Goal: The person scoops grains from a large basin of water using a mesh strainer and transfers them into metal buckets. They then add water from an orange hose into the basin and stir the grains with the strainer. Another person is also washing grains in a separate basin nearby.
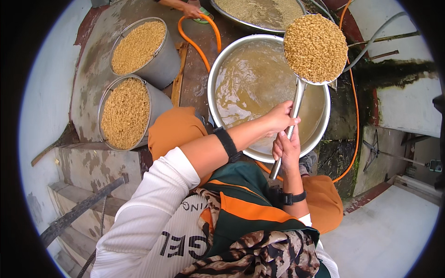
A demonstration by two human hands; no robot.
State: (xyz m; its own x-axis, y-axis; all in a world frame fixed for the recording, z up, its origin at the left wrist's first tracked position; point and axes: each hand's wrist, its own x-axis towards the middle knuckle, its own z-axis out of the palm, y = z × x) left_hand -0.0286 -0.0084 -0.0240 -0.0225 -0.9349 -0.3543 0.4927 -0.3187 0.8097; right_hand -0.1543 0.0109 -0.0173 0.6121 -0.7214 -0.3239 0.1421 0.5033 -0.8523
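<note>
In the head view, we see both bare hands on one long-handled, silver metal ladle (pixel 301 90). Our left hand (pixel 279 116) is the upper one, its fingers closed around the shaft; our right hand (pixel 288 149) grips lower down, fingers curled around the handle, whose end sticks out below. The ladle's round bowl is heaped with golden-brown grain (pixel 315 48) and is held up, overlapping the upper right rim of a wide, round silver metal basin (pixel 211 92). That basin holds cloudy, brownish water (pixel 245 78), and both our hands are over its near side.

To our left stand two grey metal buckets, an upper one (pixel 164 69) and a lower one (pixel 160 104), both full of similar grain. Beyond the basin we see a second wide metal basin (pixel 233 20) with paler grain in it. Near its left side, another person's hand (pixel 192 10) is at a looped orange hose (pixel 194 48). A narrow wooden strip (pixel 180 76) lies beside the buckets.
</note>
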